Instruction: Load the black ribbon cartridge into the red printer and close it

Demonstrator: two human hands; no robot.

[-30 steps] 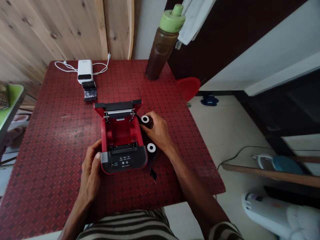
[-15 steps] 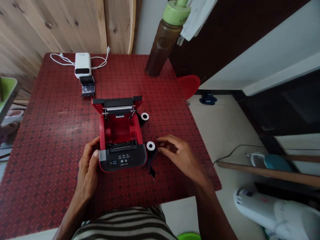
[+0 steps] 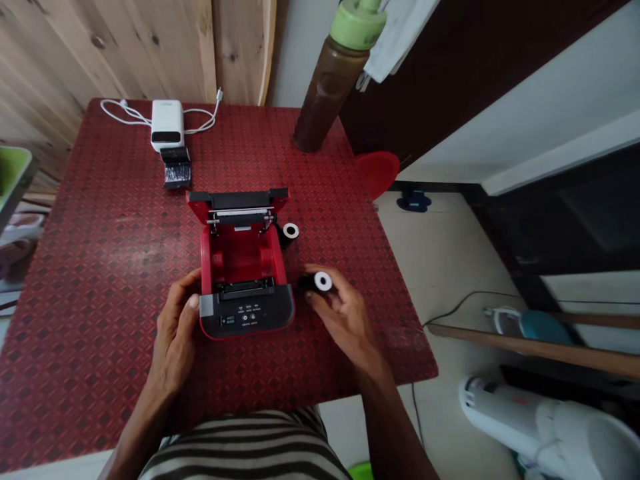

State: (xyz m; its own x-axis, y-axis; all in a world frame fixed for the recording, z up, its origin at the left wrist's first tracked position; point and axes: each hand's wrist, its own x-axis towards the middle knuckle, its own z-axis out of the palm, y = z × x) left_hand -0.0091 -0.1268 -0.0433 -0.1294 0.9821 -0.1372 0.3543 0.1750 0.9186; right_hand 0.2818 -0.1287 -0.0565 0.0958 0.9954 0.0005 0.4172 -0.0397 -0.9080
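A red and black label printer [image 3: 245, 257] stands on the table with its lid tilted up and its red bay bare. My left hand [image 3: 175, 327] grips its front left corner, thumb on the top edge and fingers against the side. To the right of the printer, my right hand [image 3: 343, 313] has thumb and fingers closed around a black roll with a white core [image 3: 321, 281]. The roll's white end faces up and towards me. A second black roll [image 3: 290, 232] with a white core rests beside the printer's rear right side, partly hidden by it.
At the back of the red patterned table [image 3: 115, 267] lie a white device [image 3: 167, 121] with white cables and a black printed strip [image 3: 177, 175]. A tall brown bottle [image 3: 325, 93] with a green cap stands at the back right. A red stool [image 3: 377, 175] is beyond the right edge.
My right hand has closed on the nearer black roll, which has tipped and shifted slightly right, away from the printer. My left hand stays on the printer's corner.
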